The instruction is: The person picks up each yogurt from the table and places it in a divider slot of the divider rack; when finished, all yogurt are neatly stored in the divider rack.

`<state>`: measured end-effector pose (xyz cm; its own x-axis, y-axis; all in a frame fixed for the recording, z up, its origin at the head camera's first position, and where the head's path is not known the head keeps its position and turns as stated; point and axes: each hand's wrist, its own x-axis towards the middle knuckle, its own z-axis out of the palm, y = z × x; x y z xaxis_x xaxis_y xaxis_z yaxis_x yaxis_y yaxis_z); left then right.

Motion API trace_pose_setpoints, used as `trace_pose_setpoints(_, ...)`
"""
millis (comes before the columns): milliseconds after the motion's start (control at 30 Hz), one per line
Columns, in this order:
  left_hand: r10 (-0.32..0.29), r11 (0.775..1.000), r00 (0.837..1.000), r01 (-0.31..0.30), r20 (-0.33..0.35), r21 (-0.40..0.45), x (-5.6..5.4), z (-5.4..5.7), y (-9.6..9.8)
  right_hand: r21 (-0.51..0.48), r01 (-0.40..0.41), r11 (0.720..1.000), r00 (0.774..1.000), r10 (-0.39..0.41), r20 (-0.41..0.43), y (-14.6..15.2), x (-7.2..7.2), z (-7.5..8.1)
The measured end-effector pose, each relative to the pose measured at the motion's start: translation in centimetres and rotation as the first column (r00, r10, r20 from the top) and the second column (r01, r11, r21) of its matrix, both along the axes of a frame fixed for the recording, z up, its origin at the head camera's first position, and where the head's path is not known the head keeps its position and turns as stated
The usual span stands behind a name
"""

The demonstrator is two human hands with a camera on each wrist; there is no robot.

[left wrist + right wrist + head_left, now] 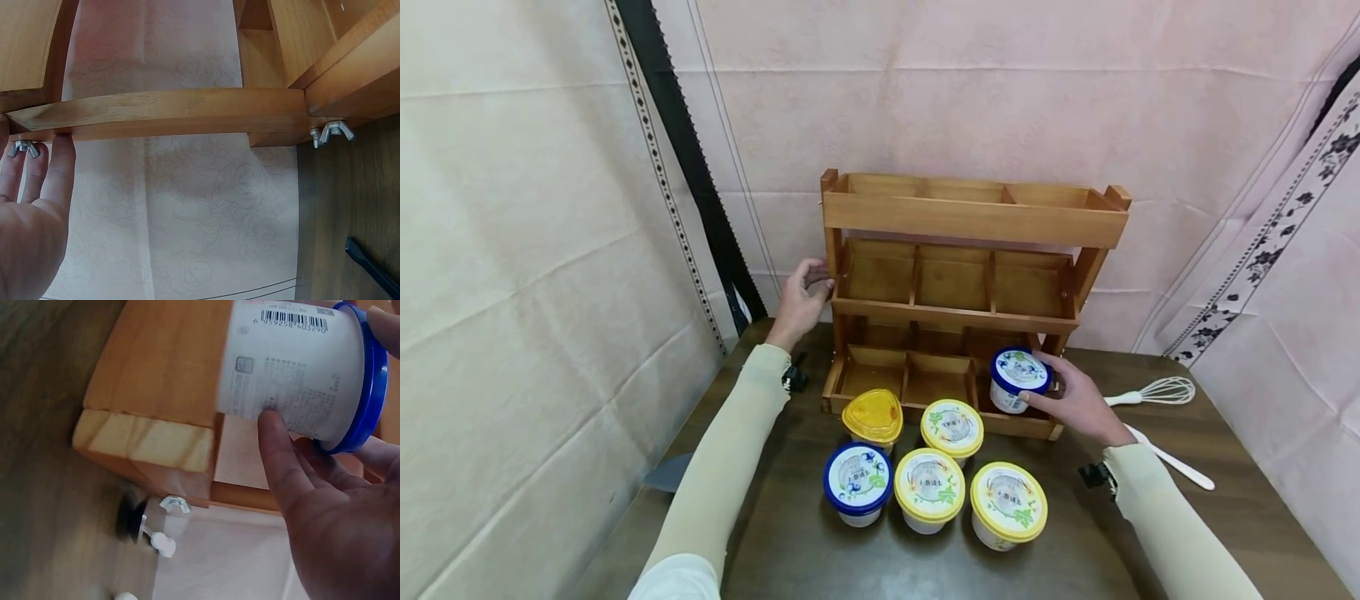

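My right hand (1078, 400) grips a white yogurt tub with a blue lid (1019, 377) by its side, at the right compartment of the lowest shelf. In the right wrist view, the tub's barcode side (287, 369) shows and its base overlaps the rack's wooden end. My left hand (802, 302) touches the left side of the wooden rack (955, 312), fingers fairly straight. The left wrist view shows those fingers (61, 169) against the side post (169, 115), beside a wing nut (24, 148).
In front of the rack stand several yellow-lidded tubs (928, 487), another blue-lidded tub (858, 482) and a yellow triangular-topped container (874, 417). A whisk (1161, 391) and a white-handled utensil (1180, 465) lie at the right of the dark table (850, 571). Cloth hangs behind.
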<state>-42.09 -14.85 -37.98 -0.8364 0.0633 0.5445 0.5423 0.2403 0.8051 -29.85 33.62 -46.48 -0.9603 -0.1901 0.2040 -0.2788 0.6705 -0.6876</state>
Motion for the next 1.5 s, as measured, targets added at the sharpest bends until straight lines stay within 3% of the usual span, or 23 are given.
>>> trace_pose_setpoints(200, -0.005, 1.000, 1.000, 0.005, 0.003, 0.011, -0.1, -0.1, 0.2, 0.014, 0.037, 0.999, 0.999, -0.037, 0.026, -0.4, -0.8, -1.2)
trace_pose_setpoints(467, 0.008, 1.000, 1.000, -0.008, 0.003, 0.005, 0.0, -0.1, 0.2, 0.038, 0.046, 0.998, 0.998, -0.047, 0.029, -0.8, -0.8, -2.0)
trace_pose_setpoints(667, 0.033, 0.999, 0.999, -0.033, -0.001, -0.002, -1.3, -1.2, -0.1, 0.032, 0.035, 0.999, 0.998, -0.036, 0.041, -0.9, -0.8, -2.2)
trace_pose_setpoints(833, 0.025, 1.000, 1.000, -0.025, 0.007, -0.004, -2.2, -1.7, -0.3, 0.046, 0.042, 0.998, 0.998, -0.045, 0.054, -0.8, -0.5, -1.8)
trace_pose_setpoints(1167, 0.038, 0.999, 0.999, -0.038, 0.014, -0.016, -2.0, -1.5, -0.3, 0.053, 0.038, 0.998, 0.999, -0.039, 0.015, -0.3, -0.1, -0.7)
trace_pose_setpoints(1500, -0.005, 1.000, 1.000, 0.005, -0.011, 0.019, -2.3, -1.8, -0.6, -0.003, 0.020, 1.000, 1.000, -0.020, -0.013, -0.2, 1.0, 0.4)
